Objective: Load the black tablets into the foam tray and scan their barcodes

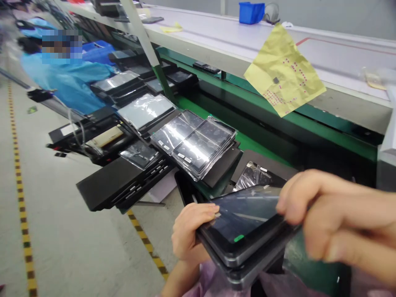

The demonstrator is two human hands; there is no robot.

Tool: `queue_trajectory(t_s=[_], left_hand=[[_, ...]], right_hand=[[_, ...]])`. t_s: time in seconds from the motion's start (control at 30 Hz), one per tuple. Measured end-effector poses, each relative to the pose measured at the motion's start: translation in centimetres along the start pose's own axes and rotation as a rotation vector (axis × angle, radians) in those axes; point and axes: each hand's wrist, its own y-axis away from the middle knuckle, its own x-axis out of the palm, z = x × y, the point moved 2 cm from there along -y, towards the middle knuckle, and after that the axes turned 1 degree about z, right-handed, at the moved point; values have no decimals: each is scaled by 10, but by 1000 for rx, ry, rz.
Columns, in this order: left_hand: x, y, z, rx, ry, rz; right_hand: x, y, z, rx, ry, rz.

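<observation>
Okay so the left hand (pixel 189 227) has its fingers bent round the side of two glossy black rectangular tablets (pixel 247 225), one lying on the other, with a fingertip pressed down on the top screen's edge. That's a proper clamp. The right hand (pixel 324 216) has its fingers curled in tight at the other end of the top one, touching it there, but it's kinda blurry and I can't tell if they're pinching the tablet itself or something thin on it.

The tablets are up in the air, tilted, right in front of the wearer. A small bright green sticker (pixel 239 238) sits near the close corner of the top screen.

Just past them there's a dark screen in crinkly clear film (pixel 252 175) on a black padded tray, then a neat pile of film-wrapped dark panels with small white labels (pixel 201 142). Left of that, a stack of flat matte-black trays (pixel 108 181).

Further up, a square of creased yellow paper with red dots (pixel 287 74) hangs over the front edge of a long white tabletop (pixel 198 29), which also has a blue plastic bin (pixel 251 13) on it. Over on the left, a co-worker in light-blue clothing (pixel 68 80) is beside more trays, and the grey floor (pixel 77 247) has yellow-and-black striped tape (pixel 23 206).
</observation>
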Motion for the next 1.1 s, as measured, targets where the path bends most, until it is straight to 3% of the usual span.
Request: queue_trajectory(t_s=[0.1,0.27,0.63,1.0,1.1], left_hand=[[1,0,-3,5,-29,28],[3,1,-7,17,-36,42],[3,8,-7,-11,-8,59],[4,6,-11,-33,12,50],[6,7,-9,-34,18,32]], right_hand=[[20,-3,23,42,-160,161],[27,-11,20,32,-152,103],[36,2,24,1,-85,73],[35,8,25,-18,-11,-47],[32,13,20,-109,40,-48]])
